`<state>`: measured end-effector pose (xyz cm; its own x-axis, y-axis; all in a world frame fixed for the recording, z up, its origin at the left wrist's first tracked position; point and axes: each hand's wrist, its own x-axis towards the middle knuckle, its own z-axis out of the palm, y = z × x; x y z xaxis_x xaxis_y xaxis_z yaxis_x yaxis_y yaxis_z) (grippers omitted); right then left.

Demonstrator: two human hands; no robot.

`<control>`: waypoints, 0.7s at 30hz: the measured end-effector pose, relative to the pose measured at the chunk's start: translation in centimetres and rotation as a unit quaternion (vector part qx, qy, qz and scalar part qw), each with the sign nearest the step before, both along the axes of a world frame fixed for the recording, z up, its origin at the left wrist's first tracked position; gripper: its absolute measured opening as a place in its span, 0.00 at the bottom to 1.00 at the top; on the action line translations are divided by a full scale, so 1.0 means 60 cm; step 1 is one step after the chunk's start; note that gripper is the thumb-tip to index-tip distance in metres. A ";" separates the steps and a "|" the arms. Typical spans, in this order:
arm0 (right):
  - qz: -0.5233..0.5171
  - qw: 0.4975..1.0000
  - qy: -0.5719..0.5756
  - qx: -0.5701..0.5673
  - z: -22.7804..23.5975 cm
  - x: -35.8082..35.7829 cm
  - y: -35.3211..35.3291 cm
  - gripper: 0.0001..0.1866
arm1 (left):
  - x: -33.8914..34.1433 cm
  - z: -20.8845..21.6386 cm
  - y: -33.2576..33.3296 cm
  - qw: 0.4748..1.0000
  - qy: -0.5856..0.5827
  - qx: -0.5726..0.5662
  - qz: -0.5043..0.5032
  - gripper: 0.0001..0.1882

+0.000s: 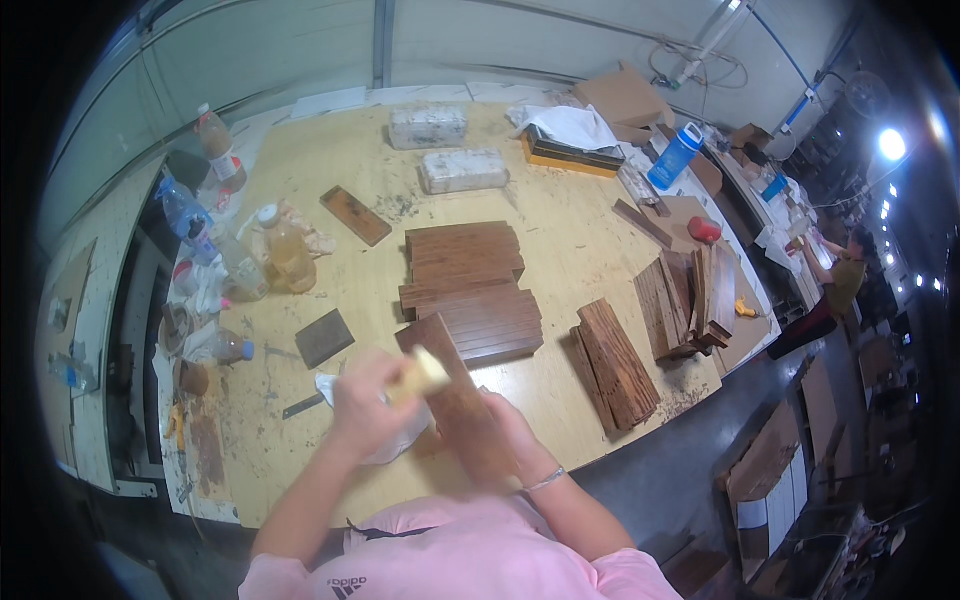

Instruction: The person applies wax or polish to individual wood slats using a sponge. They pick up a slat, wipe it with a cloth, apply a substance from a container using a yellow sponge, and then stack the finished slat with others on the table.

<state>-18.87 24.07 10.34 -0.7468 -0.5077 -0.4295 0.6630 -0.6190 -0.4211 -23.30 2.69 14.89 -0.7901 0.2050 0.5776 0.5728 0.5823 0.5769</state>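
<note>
My left hand is closed round a pale yellow block that looks like a sponge, held against the upper left edge of a brown wooden board. The fingers of my right hand grip this board along its right side, and it slants toward my body. Beyond its far end lies a stack of brown wooden boards, with another brown stack behind it. Something white, partly hidden by my left hand and forearm, sits on the table. A small dark flat block lies to the left.
Plastic bottles crowd the table's left side. Two whitish blocks stand at the back. More dark boards lie on the right, near a leaning bundle of wood pieces. A blue bottle stands back right; another person is farther off.
</note>
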 end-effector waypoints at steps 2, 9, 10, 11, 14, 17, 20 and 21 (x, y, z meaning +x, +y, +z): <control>0.044 0.998 0.021 -0.031 0.002 0.007 0.006 0.24 | -0.036 -0.003 -0.026 0.994 -0.036 0.058 0.089 0.17; -0.059 0.997 -0.014 -0.055 -0.007 -0.013 -0.023 0.33 | 0.069 0.025 0.042 0.990 0.001 0.024 -0.137 0.18; -0.042 0.996 0.003 -0.076 -0.035 -0.025 -0.019 0.35 | 0.093 0.020 0.059 0.982 0.021 -0.010 -0.188 0.20; -0.024 0.995 0.021 -0.095 -0.058 -0.034 -0.013 0.38 | 0.112 0.030 0.078 0.977 0.017 -0.001 -0.212 0.20; -0.047 0.996 -0.035 -0.061 -0.011 -0.023 -0.022 0.30 | 0.095 0.009 0.081 0.986 0.005 -0.022 -0.167 0.19; -0.091 0.990 -0.102 0.028 0.032 -0.006 -0.050 0.27 | 0.028 0.014 0.052 0.996 0.001 -0.008 -0.091 0.16; 0.042 0.994 -0.058 0.080 -0.010 0.023 -0.034 0.25 | -0.042 0.022 0.011 0.999 -0.017 0.047 0.009 0.16; 0.067 0.992 -0.005 0.103 -0.021 0.029 -0.030 0.27 | -0.061 0.014 -0.013 0.995 -0.058 0.071 0.045 0.17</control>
